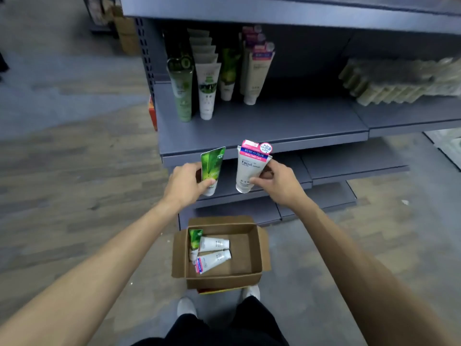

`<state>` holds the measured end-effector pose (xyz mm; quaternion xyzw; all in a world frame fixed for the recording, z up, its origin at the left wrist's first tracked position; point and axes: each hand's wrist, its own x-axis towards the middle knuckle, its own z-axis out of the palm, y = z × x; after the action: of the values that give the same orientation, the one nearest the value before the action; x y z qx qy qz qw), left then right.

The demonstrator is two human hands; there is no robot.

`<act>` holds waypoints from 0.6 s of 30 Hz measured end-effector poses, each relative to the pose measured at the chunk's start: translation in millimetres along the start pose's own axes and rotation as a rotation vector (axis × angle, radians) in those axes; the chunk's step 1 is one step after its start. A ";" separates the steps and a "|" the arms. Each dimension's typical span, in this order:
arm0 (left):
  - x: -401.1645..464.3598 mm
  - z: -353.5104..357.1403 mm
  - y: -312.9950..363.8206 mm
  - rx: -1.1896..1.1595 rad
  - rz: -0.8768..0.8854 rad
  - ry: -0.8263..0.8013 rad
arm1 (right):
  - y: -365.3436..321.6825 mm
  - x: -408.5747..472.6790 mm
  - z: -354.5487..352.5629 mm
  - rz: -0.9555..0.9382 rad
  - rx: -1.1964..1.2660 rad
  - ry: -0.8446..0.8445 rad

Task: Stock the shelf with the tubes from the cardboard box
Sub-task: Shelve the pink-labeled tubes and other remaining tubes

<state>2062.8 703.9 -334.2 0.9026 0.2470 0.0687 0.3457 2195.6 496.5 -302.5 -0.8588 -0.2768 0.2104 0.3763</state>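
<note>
Left hand [185,183] gripping green tube [212,168], right hand [278,182] gripping white "Facial" tube [250,168]

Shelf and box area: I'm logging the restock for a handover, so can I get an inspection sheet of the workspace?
Surface: grey shelf, front part bare, four rows of upright tubes at the back left.
Job's things: green tube in the left hand; white Facial tube in the right hand; cardboard box on the floor, open, three tubes left inside.
Clutter: pale stacked packs on the neighbouring shelf to the right.
Hands: each grips one tube, cap down, in front of the shelf edge.
Cables: nothing seen.
Surroundings: wood-look floor; lower shelves below; brown cartons in the aisle.
</note>
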 end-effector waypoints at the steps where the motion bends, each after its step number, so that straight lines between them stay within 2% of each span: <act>1: 5.1 -5.5 8.6 0.003 0.026 0.013 | -4.0 4.5 -7.8 -0.012 0.001 0.015; 10: 38.4 -20.4 63.9 -0.012 0.068 0.128 | -20.6 69.0 -68.4 -0.168 -0.034 0.082; 14: 53.1 -15.5 86.2 0.017 -0.023 0.244 | -7.2 105.6 -85.6 -0.180 -0.017 0.113; 18: 69.6 -7.9 97.8 0.015 -0.098 0.284 | 10.8 137.4 -94.2 -0.194 -0.039 0.069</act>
<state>2159.8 680.4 -267.1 0.8732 0.3378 0.1768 0.3036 2356.9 527.5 -272.6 -0.8418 -0.3496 0.1376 0.3875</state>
